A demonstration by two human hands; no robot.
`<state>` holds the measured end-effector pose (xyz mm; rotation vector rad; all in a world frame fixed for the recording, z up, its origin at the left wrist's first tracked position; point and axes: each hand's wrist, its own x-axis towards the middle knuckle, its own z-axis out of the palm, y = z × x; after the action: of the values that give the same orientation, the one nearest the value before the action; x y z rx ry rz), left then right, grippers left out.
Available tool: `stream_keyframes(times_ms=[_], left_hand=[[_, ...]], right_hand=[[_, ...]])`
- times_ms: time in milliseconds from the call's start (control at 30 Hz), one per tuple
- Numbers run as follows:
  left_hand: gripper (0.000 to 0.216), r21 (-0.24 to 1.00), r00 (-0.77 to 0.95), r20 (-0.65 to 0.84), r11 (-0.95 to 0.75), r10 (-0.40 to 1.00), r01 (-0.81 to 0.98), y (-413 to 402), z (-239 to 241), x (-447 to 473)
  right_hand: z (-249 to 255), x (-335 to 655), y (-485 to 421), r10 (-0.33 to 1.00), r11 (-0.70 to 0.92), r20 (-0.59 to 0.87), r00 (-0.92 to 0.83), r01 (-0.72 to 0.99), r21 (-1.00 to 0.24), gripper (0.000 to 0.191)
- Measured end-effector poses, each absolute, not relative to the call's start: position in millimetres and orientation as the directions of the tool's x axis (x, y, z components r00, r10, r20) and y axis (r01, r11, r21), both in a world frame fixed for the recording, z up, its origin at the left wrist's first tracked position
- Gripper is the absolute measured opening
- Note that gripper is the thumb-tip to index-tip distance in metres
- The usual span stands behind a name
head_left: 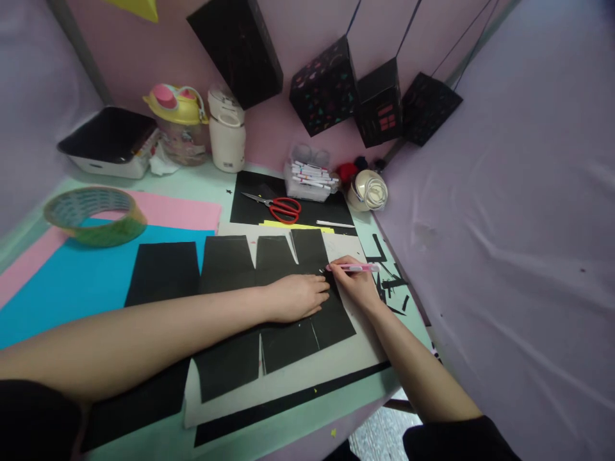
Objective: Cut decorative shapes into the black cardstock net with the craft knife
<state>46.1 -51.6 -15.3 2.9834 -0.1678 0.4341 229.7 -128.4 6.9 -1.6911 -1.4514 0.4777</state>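
My left hand (pixel 298 298) lies flat, fingers stretched out, on a black sheet of paper (pixel 288 342) with slits cut into its upper and lower edges. Between the fingers of my right hand (pixel 354 282) is a slim pink pen-shaped craft knife (pixel 358 267). Its tip meets the black paper near the right edge, just beyond my left fingertips. Small white marks show on the paper beside the tip. Under the black paper lies a larger pale sheet (pixel 346 349). Another black piece of paper (pixel 163 269) is to the left, partly beneath my left forearm.
Red-handled scissors (pixel 286 210) lie behind the paper, near a box of markers (pixel 311 179). A wide tape roll (pixel 96 216) rests on blue paper (pixel 106 275). Black scraps (pixel 391 282) are scattered at right. Black paper boxes (pixel 327 86) hang above. A white bottle (pixel 227 137) stands behind.
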Motion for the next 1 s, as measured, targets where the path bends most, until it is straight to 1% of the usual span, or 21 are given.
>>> stream_keyframes(times_ms=[100, 167, 300, 433, 567, 767, 1000], left_hand=[[0.026, 0.097, 0.949, 0.300, -0.987, -0.093, -0.128, -52, -17, 47], [0.025, 0.100, 0.947, 0.309, -0.987, -0.092, -0.128, -53, -18, 48], [0.025, 0.116, 0.935, 0.345, -0.985, -0.083, -0.130, -53, -19, 48], [0.026, 0.087, 0.935, 0.342, -0.987, -0.100, -0.137, -53, -18, 48], [0.026, 0.071, 0.940, 0.328, -0.990, -0.095, -0.125, -54, -17, 48], [0.023, 0.064, 0.943, 0.316, -0.989, -0.107, -0.134, -54, -14, 48], [0.027, 0.120, 0.940, 0.335, -0.987, -0.065, -0.111, -55, -14, 48]], right_hand=[[3, 219, -135, 0.894, -0.043, 0.238, 0.380, 0.601, -0.798, 0.015], [-1, 215, -139, 0.876, -0.059, 0.247, 0.415, 0.600, -0.798, 0.014], [-5, 212, -143, 0.863, -0.063, 0.282, 0.418, 0.645, -0.762, 0.012], [-5, 212, -143, 0.863, -0.050, 0.309, 0.401, 0.675, -0.736, 0.012], [-5, 211, -142, 0.866, -0.050, 0.297, 0.403, 0.660, -0.749, 0.014], [-4, 202, -142, 0.842, -0.094, 0.283, 0.460, 0.641, -0.762, 0.015], [-5, 199, -143, 0.830, -0.102, 0.277, 0.484, 0.620, -0.778, 0.018]])
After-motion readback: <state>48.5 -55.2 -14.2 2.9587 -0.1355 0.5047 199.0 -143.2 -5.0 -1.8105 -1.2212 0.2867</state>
